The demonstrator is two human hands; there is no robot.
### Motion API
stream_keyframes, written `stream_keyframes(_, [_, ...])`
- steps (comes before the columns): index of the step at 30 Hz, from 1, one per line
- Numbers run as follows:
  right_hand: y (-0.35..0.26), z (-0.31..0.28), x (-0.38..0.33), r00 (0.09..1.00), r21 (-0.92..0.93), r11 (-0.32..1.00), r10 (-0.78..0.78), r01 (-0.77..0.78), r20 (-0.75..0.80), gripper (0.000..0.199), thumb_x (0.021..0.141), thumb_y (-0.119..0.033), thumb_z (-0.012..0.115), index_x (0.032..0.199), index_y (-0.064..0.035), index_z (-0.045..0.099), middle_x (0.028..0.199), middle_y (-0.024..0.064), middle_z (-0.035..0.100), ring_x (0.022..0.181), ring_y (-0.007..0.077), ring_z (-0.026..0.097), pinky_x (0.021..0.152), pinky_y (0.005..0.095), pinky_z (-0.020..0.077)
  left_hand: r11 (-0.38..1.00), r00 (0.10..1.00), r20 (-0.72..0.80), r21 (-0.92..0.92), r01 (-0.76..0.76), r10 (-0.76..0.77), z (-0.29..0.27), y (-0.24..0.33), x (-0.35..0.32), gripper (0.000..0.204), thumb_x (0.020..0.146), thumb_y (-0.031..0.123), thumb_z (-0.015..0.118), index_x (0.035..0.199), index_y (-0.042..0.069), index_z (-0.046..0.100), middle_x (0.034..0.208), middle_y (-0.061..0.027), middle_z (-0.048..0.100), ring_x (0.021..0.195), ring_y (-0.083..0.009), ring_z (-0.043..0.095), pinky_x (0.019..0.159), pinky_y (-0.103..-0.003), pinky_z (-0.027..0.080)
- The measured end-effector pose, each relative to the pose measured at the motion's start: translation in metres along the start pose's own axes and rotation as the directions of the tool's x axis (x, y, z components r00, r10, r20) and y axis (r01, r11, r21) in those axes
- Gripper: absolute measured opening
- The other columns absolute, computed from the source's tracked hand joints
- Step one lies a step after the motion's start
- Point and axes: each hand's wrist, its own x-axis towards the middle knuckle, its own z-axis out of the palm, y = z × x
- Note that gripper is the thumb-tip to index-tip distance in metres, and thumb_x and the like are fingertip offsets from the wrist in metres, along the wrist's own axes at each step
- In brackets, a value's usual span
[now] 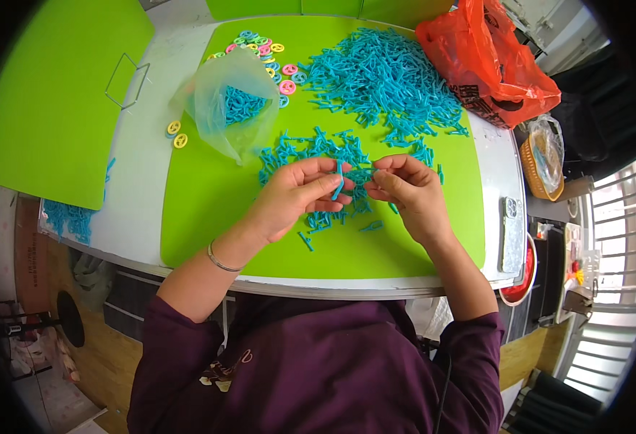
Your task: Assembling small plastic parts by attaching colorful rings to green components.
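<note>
Left hand (300,189): centre of frame; 1 slim, teal plastic stick-like piece (339,179) pinched between thumb and fingers. Long axis of the piece set nearly upright in the frame, across the gap between the hands.

Right hand (412,192): placed just right of the held piece, apart from it; thumb and forefinger drawn together at the tips. Whether a piece is gripped there cannot be told.

Beneath and around both hands: loose scatter of teal pieces (325,148), thinning toward the lower centre, where the lime-green mat (209,231) is exposed as far as the white table's front edge (376,289).

Upper centre to upper right: large heap of teal pieces (383,79), bordered by a red plastic bag (488,58).

Upper left: translucent plastic bag (213,108), teal pieces contained; small multicoloured plastic wheels (287,87) spread behind and beside it.
</note>
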Motion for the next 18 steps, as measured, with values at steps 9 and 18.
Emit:
stream_keyframes(9, [0.004, 0.000, -0.007, 0.977, -0.099, 0.972, -0.214, 0.213, 0.007, 0.014, 0.084, 0.001, 0.058, 0.098, 0.0024, 0.061, 0.093, 0.0073, 0.060, 0.084, 0.0174, 0.064, 0.075, 0.0284, 0.0535, 0.991, 0.997, 0.058, -0.118, 0.064, -0.057, 0.001, -0.002, -0.001, 0.028, 0.092, 0.014, 0.052, 0.118, 0.002, 0.052, 0.104, -0.0081, 0.062, 0.089, -0.0151, 0.062, 0.077, -0.026, 0.051])
stream_keyframes(18, [0.015, 0.005, -0.012, 0.875, -0.314, 0.824, -0.482, 0.472, 0.049, 0.013, 0.084, 0.005, 0.058, 0.097, 0.0038, 0.062, 0.092, 0.0072, 0.059, 0.082, 0.0140, 0.062, 0.073, 0.0242, 0.0518, 0.987, 0.992, 0.093, -0.129, 0.099, -0.087, 0.003, -0.003, -0.002, 0.027, 0.091, 0.014, 0.053, 0.116, 0.003, 0.053, 0.105, -0.0083, 0.062, 0.089, -0.0169, 0.063, 0.076, -0.026, 0.052])
